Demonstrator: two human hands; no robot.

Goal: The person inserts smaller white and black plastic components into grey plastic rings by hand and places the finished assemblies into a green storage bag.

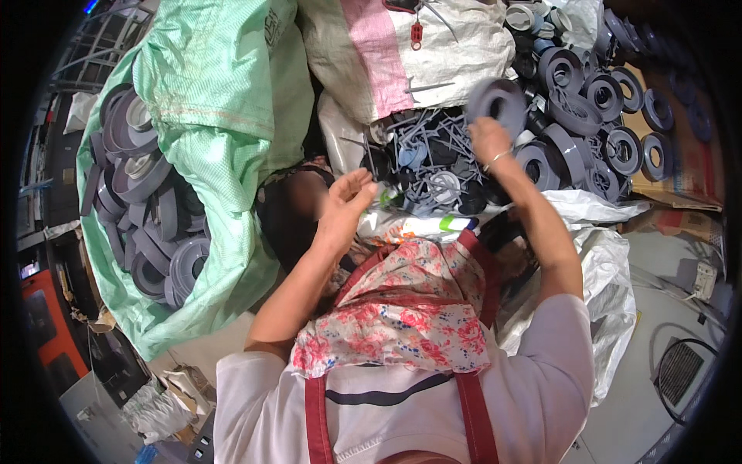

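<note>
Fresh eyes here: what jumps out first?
The big green sack on the left draws the eye first, its mouth packed with grey rings. Then comes the large ring in the grip of the right hand, right of centre, beside loose grey sticks. The flowered apron stands out below centre.

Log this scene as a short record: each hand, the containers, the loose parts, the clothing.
Right hand: grips a gray ring by its near edge
Left hand: fingers extended, nothing visible in it, near the middle heap
Middle heap: thin gray stick-like pieces mixed with small dark and pale parts
Left container: green woven sack, its open side showing gray round parts
Right side: more gray rings, some on brown cardboard
Clothing: floral apron with red straps
</note>
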